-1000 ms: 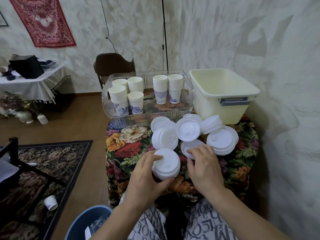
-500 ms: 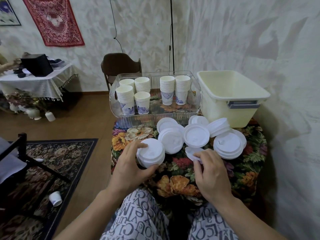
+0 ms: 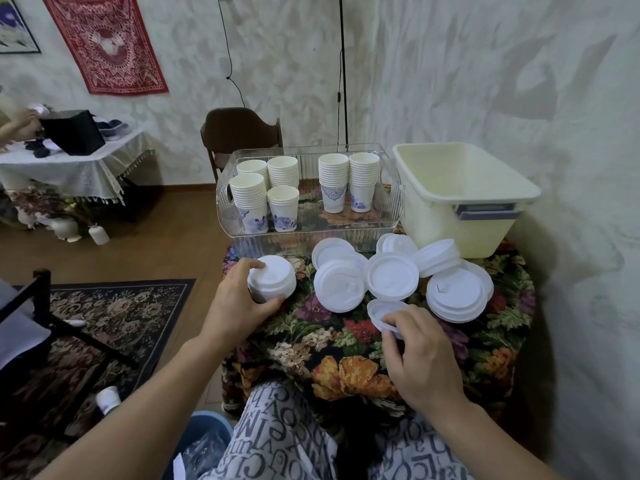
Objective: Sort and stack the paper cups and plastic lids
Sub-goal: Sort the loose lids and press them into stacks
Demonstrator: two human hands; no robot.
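Observation:
My left hand (image 3: 239, 303) grips a stack of white plastic lids (image 3: 273, 277) at the table's left edge, just in front of the clear tray (image 3: 311, 237). My right hand (image 3: 420, 355) pinches the near rim of a single upturned lid (image 3: 382, 311) lying on the floral tablecloth (image 3: 332, 355). Behind it lie several loose lids (image 3: 391, 275) and a low lid pile (image 3: 455, 294). Several stacks of paper cups (image 3: 282, 181) stand upright in the clear tray, some with blue patterns.
A cream plastic tub (image 3: 460, 206) stands at the back right, against the wall. A brown chair (image 3: 239, 133) is behind the tray. On the floor left lie a patterned rug (image 3: 114, 320), a fallen cup (image 3: 108, 399) and a blue bin (image 3: 204, 441).
My left hand has carried the lid stack away from the table's front to the back left, by the tray. My right hand has stayed on the single lid.

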